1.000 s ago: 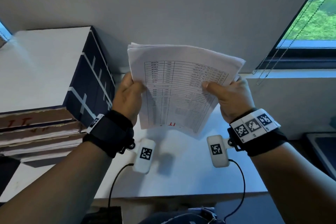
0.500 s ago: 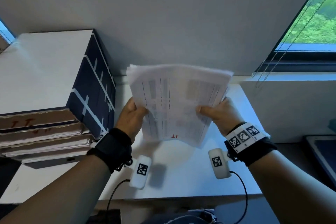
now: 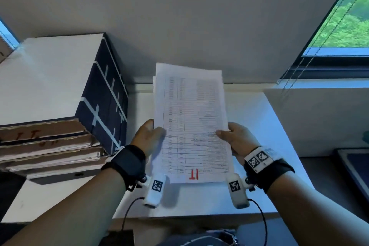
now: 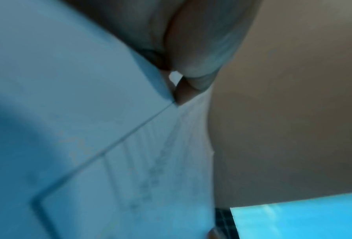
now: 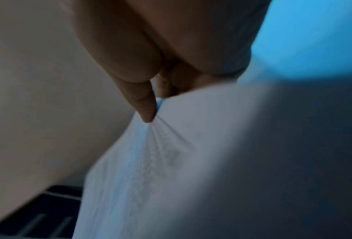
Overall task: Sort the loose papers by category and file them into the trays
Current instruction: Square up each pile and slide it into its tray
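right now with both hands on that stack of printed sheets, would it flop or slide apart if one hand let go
Probably floppy: the stack of sheets is thin paper, held up only by the left hand and right hand pinching its side edges. Likely to fan apart, since one back sheet already peeks out at the top left. It looks light, as thumb pinches suffice.

Both hands hold a sheaf of papers (image 3: 191, 122) over the white counter (image 3: 265, 126). Left hand (image 3: 148, 136) pinches the left edge, thumb on top; right hand (image 3: 237, 139) pinches the right edge, thumb on top. Top sheet: printed table, red "IT" near the bottom edge. Left of left hand: dark box (image 3: 105, 102), with stacked trays (image 3: 50, 150) just beside it. Window (image 3: 347, 20) far right of right hand.
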Demonstrator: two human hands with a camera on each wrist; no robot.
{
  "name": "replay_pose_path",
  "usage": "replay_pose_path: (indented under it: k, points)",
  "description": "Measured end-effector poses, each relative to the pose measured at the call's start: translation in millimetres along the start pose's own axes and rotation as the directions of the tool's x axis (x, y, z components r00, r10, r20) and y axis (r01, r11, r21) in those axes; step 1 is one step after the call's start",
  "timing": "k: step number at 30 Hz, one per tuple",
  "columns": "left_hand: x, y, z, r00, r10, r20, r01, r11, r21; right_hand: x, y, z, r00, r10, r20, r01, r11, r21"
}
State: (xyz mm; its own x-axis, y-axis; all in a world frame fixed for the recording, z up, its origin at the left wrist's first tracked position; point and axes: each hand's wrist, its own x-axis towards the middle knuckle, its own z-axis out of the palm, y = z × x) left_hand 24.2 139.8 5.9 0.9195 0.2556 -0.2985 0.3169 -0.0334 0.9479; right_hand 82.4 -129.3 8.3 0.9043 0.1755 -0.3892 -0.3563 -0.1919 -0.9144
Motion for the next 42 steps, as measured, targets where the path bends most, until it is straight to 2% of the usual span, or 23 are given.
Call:
replay_pose_path:
  k: [2,4,8,10,12,14,16,19,21,24,26,28,30,35,37,40,42]
  points:
    - [1,-24,-1,0.988,-0.155,0.017,0.153,0.986,0.069,-3,20,4,0.979,0.206,-0.003,-0.206,0.978,-0.016]
    - [-6,-53,1,0.939,-0.330,0.097,0.308,0.932,0.191,-11,44,14,0.926,0.373,0.048,-0.363,0.919,-0.152]
    - [-7,-88,-1,0.865,-0.466,0.186,0.429,0.879,0.210,-10,70,23,0.890,0.456,0.010,-0.444,0.870,-0.215]
    - [-5,-84,1,0.894,-0.410,0.179,0.375,0.906,0.198,-9,62,25,0.929,0.370,0.005,-0.338,0.852,-0.399]
    - [-5,-60,6,0.946,-0.276,0.173,0.226,0.939,0.261,-8,45,26,0.982,0.186,-0.026,-0.172,0.838,-0.518]
    - [-6,-30,8,0.991,-0.104,0.082,0.076,0.952,0.297,-13,21,23,0.999,-0.004,-0.049,-0.020,0.878,-0.478]
    - [-4,0,5,0.999,0.031,0.016,-0.034,0.974,0.222,-19,-7,17,0.981,-0.174,-0.090,0.134,0.933,-0.335]
    - [-10,49,0,0.975,0.221,-0.013,-0.220,0.975,0.041,-25,-52,12,0.938,-0.337,-0.077,0.320,0.931,-0.176]
    - [-20,85,2,0.933,0.357,-0.043,-0.357,0.934,0.001,-31,-81,13,0.902,-0.423,-0.090,0.410,0.903,-0.129]
    - [-29,116,6,0.862,0.504,-0.058,-0.507,0.859,-0.063,-40,-110,16,0.865,-0.480,-0.143,0.482,0.876,-0.028]
    - [-32,118,6,0.838,0.541,-0.076,-0.546,0.833,-0.086,-45,-116,18,0.854,-0.495,-0.160,0.499,0.867,-0.021]
    - [-32,107,4,0.843,0.530,-0.090,-0.537,0.839,-0.086,-46,-109,18,0.860,-0.481,-0.170,0.484,0.875,-0.026]
    - [-31,89,2,0.868,0.492,-0.070,-0.497,0.862,-0.098,-43,-97,17,0.880,-0.432,-0.197,0.435,0.900,-0.031]
    - [-22,48,6,0.939,0.344,-0.002,-0.343,0.936,-0.079,-24,-60,20,0.949,-0.263,-0.171,0.256,0.965,-0.066]
    - [-16,29,9,0.962,0.269,0.039,-0.269,0.963,0.009,-17,-41,25,0.976,-0.159,-0.147,0.150,0.986,-0.072]
    - [-8,-8,9,0.974,0.217,0.070,-0.226,0.963,0.150,-18,-11,33,0.993,-0.047,-0.109,0.018,0.968,-0.251]
    - [-7,-26,5,0.959,0.273,0.075,-0.283,0.943,0.177,-24,2,33,0.984,-0.071,-0.166,0.014,0.948,-0.318]
